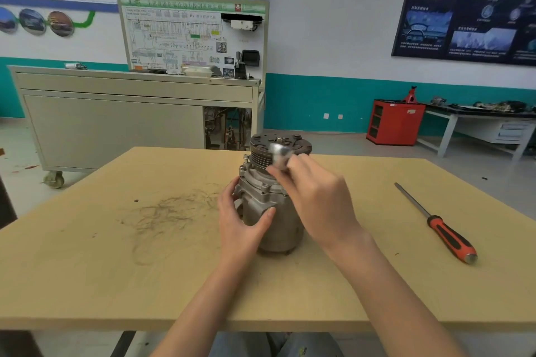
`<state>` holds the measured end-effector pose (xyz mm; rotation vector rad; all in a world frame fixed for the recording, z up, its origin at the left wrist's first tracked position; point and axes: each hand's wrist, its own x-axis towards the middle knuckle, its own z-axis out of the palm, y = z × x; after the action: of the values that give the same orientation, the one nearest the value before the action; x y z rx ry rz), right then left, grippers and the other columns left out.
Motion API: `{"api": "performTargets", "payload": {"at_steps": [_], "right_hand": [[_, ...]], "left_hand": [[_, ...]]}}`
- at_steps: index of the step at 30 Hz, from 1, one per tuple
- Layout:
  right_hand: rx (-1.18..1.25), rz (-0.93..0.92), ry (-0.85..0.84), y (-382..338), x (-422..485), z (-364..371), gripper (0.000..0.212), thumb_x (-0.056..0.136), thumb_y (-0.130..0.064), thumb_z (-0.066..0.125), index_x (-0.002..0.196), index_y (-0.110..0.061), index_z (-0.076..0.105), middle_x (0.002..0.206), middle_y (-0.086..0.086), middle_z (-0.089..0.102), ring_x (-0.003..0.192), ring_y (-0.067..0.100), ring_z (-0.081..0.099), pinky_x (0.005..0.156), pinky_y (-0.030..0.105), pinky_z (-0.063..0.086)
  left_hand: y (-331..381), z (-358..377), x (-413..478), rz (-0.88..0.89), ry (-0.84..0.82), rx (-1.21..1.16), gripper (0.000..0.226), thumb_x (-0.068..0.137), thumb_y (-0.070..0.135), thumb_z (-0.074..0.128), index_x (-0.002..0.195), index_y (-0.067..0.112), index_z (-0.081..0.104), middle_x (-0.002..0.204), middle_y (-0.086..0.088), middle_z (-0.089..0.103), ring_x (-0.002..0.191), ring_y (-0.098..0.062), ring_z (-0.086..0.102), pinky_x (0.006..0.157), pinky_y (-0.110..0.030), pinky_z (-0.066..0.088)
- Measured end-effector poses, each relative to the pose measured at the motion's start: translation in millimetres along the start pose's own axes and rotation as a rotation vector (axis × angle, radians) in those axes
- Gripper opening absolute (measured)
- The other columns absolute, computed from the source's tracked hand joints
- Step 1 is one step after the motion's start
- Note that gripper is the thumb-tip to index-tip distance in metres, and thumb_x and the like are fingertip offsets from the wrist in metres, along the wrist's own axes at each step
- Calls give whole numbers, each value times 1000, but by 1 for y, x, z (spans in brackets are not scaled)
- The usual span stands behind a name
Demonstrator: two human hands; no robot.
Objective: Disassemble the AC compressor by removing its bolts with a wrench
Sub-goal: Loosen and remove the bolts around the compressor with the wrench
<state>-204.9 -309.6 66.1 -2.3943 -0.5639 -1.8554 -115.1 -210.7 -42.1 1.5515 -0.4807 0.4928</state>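
The grey metal AC compressor (272, 197) stands upright in the middle of the wooden table (116, 255), its dark pulley on top. My left hand (240, 223) grips the housing from the left, thumb across the front. My right hand (316, 197) is beside the pulley and holds a shiny, motion-blurred metal tool (279, 155) against the pulley's right side. Small bolts show on the housing flange; what the tool touches is blurred.
An orange-and-black handled screwdriver (441, 229) lies on the table to the right. Dark scratch marks cover the table to the left. Behind stand a beige training cabinet (116, 119), a red cabinet (394, 122) and a workbench (478, 119).
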Motion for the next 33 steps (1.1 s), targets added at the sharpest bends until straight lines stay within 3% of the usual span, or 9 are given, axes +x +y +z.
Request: {"api": "performTargets", "payload": {"at_steps": [6, 9, 14, 16, 20, 23, 26, 29, 33], "right_hand": [[-174, -99, -146, -25, 2, 7, 8, 81, -10, 65, 73, -7, 65, 64, 6, 58, 50, 16, 58, 38, 24, 43], [-292, -146, -150, -33, -5, 12, 8, 79, -10, 65, 71, -11, 67, 63, 1, 58, 50, 11, 56, 42, 20, 40], [24, -94, -63, -6, -22, 8, 16, 89, -13, 60, 81, -4, 69, 76, 7, 67, 63, 16, 63, 54, 23, 52], [390, 155, 7, 10, -33, 4, 21, 93, -19, 53, 86, -5, 67, 84, 5, 69, 74, 16, 67, 67, 23, 55], [1280, 1075, 78, 44, -35, 6, 29, 100, -10, 36, 84, -5, 59, 87, 9, 73, 77, 25, 72, 66, 26, 57], [1586, 1368, 13, 69, -30, 9, 29, 102, -8, 32, 88, 0, 56, 86, 18, 72, 72, 23, 72, 59, 23, 57], [1619, 1338, 30, 72, -26, 10, 30, 101, -13, 35, 89, 1, 59, 87, 19, 72, 73, 22, 72, 60, 23, 57], [1241, 1189, 114, 64, -22, 2, 30, 99, -21, 43, 85, -3, 63, 77, 13, 74, 71, 24, 73, 59, 22, 57], [723, 679, 131, 40, -6, -12, 28, 89, -33, 57, 79, -8, 65, 67, 1, 71, 59, 15, 70, 54, 23, 56]], "left_hand": [[-6, 1, 2, -74, -5, 61, 83, 68, 35, 77, 139, 10, 42, 135, -9, 52, 122, -13, 51, 106, -29, 41], [-5, 2, 4, -47, -87, 159, 72, 77, 43, 67, 138, 9, 47, 133, -11, 53, 115, -7, 52, 93, -7, 33], [-1, -1, -2, -34, -7, 4, 86, 65, 48, 75, 138, 29, 36, 142, -2, 46, 130, -13, 46, 109, -29, 38], [-2, -2, -3, -15, -8, -15, 90, 62, 56, 72, 139, 30, 33, 141, 0, 43, 130, -15, 46, 108, -32, 40], [-2, -2, -1, -17, 1, -29, 91, 59, 60, 69, 138, 34, 31, 140, 5, 41, 130, -15, 44, 109, -36, 40], [-3, -2, 0, -6, 6, -27, 92, 58, 60, 71, 138, 35, 32, 140, 5, 43, 129, -12, 45, 110, -34, 40], [-3, -2, 0, -7, 17, -31, 92, 57, 60, 72, 137, 37, 32, 140, 5, 44, 129, -14, 45, 109, -36, 40], [-4, -2, 1, -7, 7, -26, 94, 57, 61, 72, 139, 35, 32, 141, 4, 43, 128, -10, 45, 108, -32, 41], [-3, -1, 0, -4, 8, -20, 95, 58, 62, 71, 139, 32, 32, 141, 5, 42, 128, -12, 45, 107, -30, 39]]}}
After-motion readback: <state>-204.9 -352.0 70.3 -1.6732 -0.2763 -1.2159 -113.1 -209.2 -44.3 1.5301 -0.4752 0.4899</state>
